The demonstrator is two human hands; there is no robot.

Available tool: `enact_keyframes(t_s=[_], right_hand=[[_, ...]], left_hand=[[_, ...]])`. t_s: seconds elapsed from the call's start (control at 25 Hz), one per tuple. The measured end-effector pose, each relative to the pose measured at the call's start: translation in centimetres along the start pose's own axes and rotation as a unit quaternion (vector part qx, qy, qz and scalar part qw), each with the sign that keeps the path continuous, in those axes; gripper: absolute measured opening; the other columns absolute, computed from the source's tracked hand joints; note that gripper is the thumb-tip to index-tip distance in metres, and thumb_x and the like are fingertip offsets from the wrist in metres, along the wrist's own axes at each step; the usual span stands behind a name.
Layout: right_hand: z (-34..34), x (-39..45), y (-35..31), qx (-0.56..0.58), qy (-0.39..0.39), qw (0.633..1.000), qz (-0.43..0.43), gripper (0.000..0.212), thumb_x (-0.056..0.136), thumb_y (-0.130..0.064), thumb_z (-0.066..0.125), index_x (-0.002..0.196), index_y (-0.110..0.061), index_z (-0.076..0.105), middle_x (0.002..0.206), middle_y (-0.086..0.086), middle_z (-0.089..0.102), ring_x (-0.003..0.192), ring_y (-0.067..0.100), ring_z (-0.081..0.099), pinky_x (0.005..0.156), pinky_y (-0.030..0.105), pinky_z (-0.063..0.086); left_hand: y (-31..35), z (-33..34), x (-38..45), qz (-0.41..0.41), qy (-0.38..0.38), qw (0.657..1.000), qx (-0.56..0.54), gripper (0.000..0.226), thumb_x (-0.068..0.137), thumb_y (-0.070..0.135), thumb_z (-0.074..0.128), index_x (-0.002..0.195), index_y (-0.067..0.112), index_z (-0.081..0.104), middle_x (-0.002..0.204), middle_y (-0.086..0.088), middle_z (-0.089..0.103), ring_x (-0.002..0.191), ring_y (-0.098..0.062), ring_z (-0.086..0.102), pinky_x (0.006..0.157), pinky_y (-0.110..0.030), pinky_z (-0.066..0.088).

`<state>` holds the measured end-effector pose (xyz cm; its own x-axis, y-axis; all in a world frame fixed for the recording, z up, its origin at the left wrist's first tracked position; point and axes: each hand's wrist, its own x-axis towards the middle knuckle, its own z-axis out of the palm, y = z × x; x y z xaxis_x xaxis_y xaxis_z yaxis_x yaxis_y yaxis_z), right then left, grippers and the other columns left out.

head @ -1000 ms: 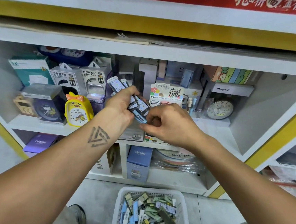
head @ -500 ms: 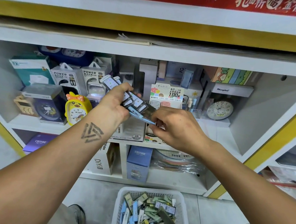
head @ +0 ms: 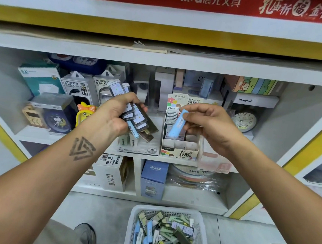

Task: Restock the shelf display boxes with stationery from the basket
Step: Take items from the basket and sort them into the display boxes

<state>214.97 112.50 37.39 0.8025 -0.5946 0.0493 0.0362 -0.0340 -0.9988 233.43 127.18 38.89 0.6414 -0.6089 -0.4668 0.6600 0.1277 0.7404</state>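
Two hands work before a white shelf (head: 37, 135). Left hand (head: 113, 115) grips a fanned stack of slim lead cases (head: 136, 119). Right hand (head: 211, 124) pinches one light-blue lead case (head: 177, 125), tilted over the open display box (head: 180, 145) printed "0.7 HB". On the floor below sits a white basket (head: 132, 227) heaped with more cases.

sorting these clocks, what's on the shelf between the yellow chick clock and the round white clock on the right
In the head view, two display boxes stand between the yellow chick clock and the round white clock: the 2B box and the 0.7 HB box.
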Motion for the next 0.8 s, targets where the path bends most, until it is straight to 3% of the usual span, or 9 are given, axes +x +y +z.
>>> enact_keyframes(t_s=[0.12,0.24,0.32,0.44,0.52,0.6,0.68,0.8], right_hand=[[1.0,0.5,-0.4,-0.01,-0.001,1.0,0.007,0.022,0.096,-0.005,0.061,0.104,-0.017,0.077,0.09,0.006,0.073,0.074,0.018,0.068,0.063,0.029,0.057],[2.8,0.5,-0.2,-0.006,-0.023,1.0,0.007,0.02,0.098,-0.005,0.06,0.117,-0.009,0.065,0.082,0.004,0.069,0.061,0.024,0.066,0.051,0.029,0.052],[4.2,0.8,0.0,-0.055,-0.011,0.998,-0.007,0.023,0.091,-0.005,0.071,0.113,-0.003,0.062,0.08,0.008,0.067,0.05,0.02,0.059,0.046,0.026,0.044],[5.9,1.9,0.1,-0.149,0.008,0.989,-0.018,0.017,0.083,-0.008,0.08,0.094,0.0,0.07,0.09,0.013,0.071,0.057,0.018,0.062,0.062,0.036,0.054],[6.7,2.8,0.2,-0.144,0.0,0.989,-0.01,0.005,0.088,-0.007,0.075,0.087,-0.002,0.074,0.096,0.013,0.07,0.069,0.016,0.066,0.073,0.027,0.059],[7.4,3.7,0.4,-0.172,-0.012,0.985,-0.014,0.011,0.094,-0.005,0.067,0.086,-0.008,0.074,0.097,0.008,0.07,0.078,0.015,0.069,0.077,0.02,0.059],[7.8,4.5,0.6,-0.276,-0.029,0.96,-0.042,0.01,0.092,-0.006,0.069,0.095,-0.016,0.07,0.096,0.001,0.067,0.082,0.017,0.07,0.079,0.024,0.059],[7.9,5.4,0.9,-0.394,-0.027,0.916,-0.077,0.025,0.078,-0.014,0.085,0.094,-0.022,0.067,0.086,-0.004,0.06,0.07,0.009,0.057,0.068,0.023,0.05]], left_hand=[[0.8,-0.9,-0.4,-0.002,-0.007,1.0,0.011,0.032,0.081,-0.005,0.06,0.05,0.003,0.061,0.06,-0.013,0.064,0.06,-0.025,0.067,0.067,-0.044,0.06],[1.6,-1.8,-0.9,0.005,-0.01,1.0,0.024,0.02,0.082,-0.005,0.059,0.065,0.005,0.057,0.061,-0.013,0.063,0.063,-0.026,0.066,0.066,-0.045,0.059],[2.3,-2.5,-1.1,0.012,-0.003,1.0,0.022,0.018,0.083,-0.005,0.058,0.069,0.005,0.056,0.064,-0.014,0.062,0.067,-0.027,0.066,0.067,-0.044,0.06],[3.2,-3.5,-1.1,0.021,0.004,1.0,0.012,0.018,0.083,-0.006,0.056,0.069,0.005,0.055,0.065,-0.013,0.06,0.064,-0.025,0.063,0.066,-0.04,0.061],[3.4,-4.0,-1.1,0.023,0.008,0.999,0.021,0.018,0.083,-0.006,0.056,0.069,0.005,0.056,0.066,-0.013,0.061,0.061,-0.025,0.064,0.067,-0.037,0.061],[3.5,-4.7,-1.1,0.023,0.014,0.999,0.033,0.019,0.082,-0.006,0.056,0.066,0.005,0.057,0.066,-0.014,0.062,0.059,-0.025,0.065,0.074,-0.038,0.06],[3.6,-5.5,-1.1,0.017,0.016,0.999,0.038,0.021,0.082,-0.006,0.056,0.063,0.004,0.059,0.069,-0.015,0.062,0.063,-0.026,0.065,0.079,-0.039,0.058],[3.7,-6.5,-1.1,0.008,0.006,0.999,0.038,0.018,0.082,-0.007,0.055,0.068,0.003,0.059,0.077,-0.017,0.062,0.078,-0.028,0.065,0.07,-0.039,0.061]])
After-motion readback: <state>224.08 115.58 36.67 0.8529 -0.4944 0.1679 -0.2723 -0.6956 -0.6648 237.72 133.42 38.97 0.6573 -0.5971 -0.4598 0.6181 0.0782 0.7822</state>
